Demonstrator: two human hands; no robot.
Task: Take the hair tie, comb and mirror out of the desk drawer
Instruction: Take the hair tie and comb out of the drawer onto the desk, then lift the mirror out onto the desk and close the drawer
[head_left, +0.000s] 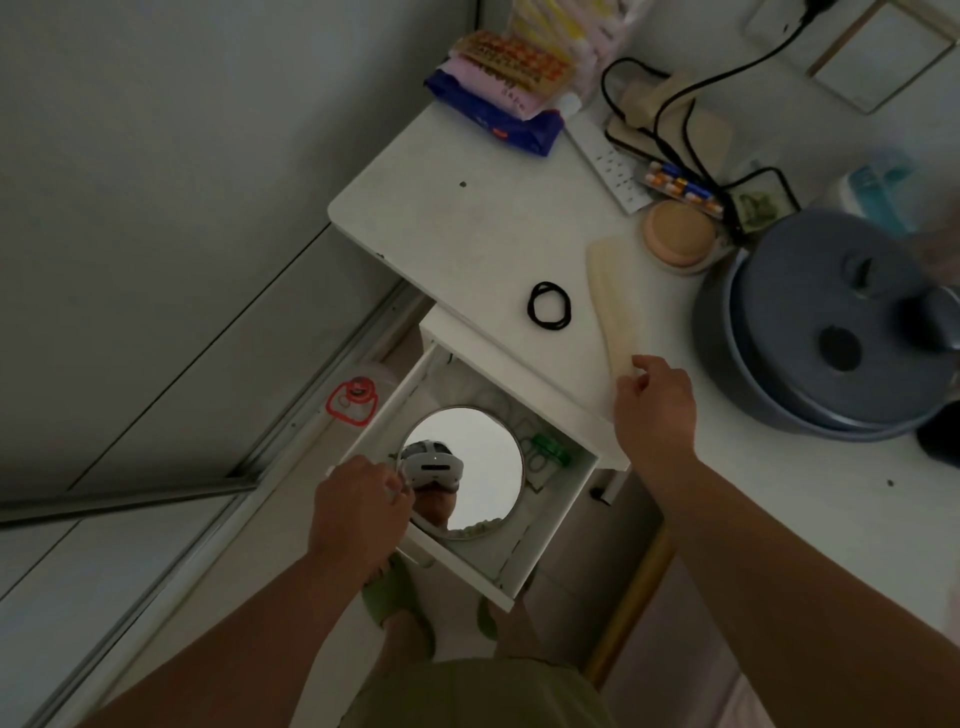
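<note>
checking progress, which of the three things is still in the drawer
The round mirror: it lies in the open white drawer, left hand at its rim. The black hair tie and cream comb lie on the desktop.

A big grey pot (831, 327) with a lid sits on the white desk (467, 223). Near it are a round tan box (678, 234), a white power strip (610, 166) with black cords (670, 124), and snack packs (498, 88) at the back corner.

Black hair tie (549, 306), cream comb (613, 306), white desk (467, 223), perhaps blue-grey pot (826, 322).
</note>
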